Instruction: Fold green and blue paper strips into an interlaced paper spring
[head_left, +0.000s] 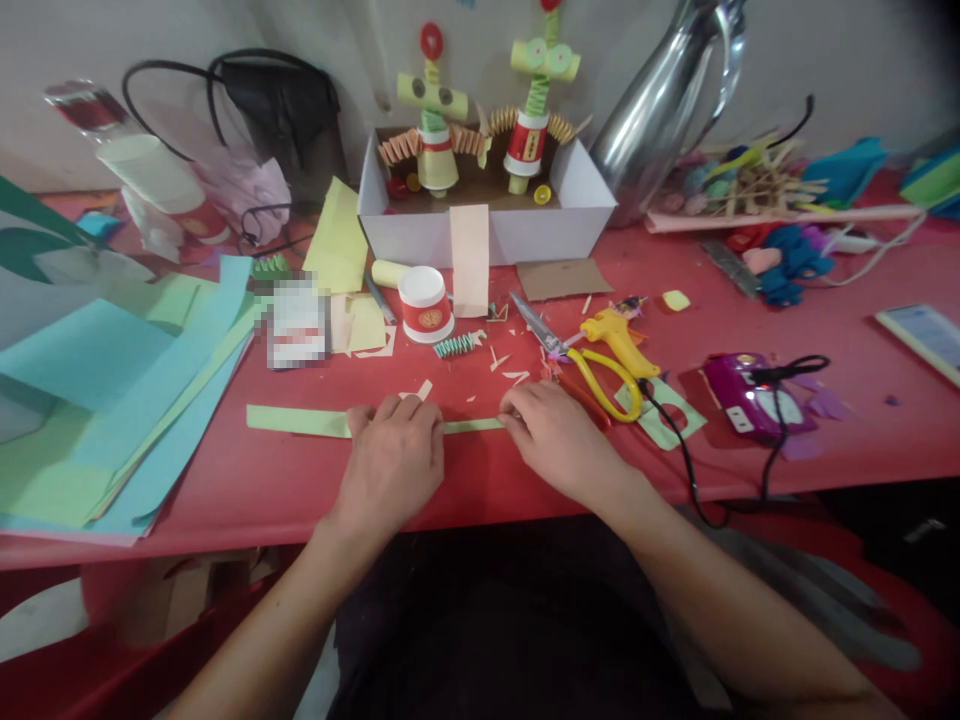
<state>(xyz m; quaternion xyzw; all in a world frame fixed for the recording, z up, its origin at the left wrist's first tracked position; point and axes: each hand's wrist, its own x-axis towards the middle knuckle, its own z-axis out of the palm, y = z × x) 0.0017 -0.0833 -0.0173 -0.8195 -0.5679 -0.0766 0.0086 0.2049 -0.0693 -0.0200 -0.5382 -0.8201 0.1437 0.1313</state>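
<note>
A long light-green paper strip lies along the front of the red table, wider at its left end and narrower between my hands. My left hand rests over its middle with fingers curled and pressed down on it. At the strip's right end, my right hand pinches the tip between thumb and fingers. Just beyond stand a red-and-white paper cup and a green folded paper spring. Scissors with yellow handles lie beyond my right hand, beside a yellow glue gun.
Coloured paper sheets are stacked at left. A white box holding two paper-cup figures stands at the back, beside a steel jug. A purple power socket with a black cord and a phone are at right.
</note>
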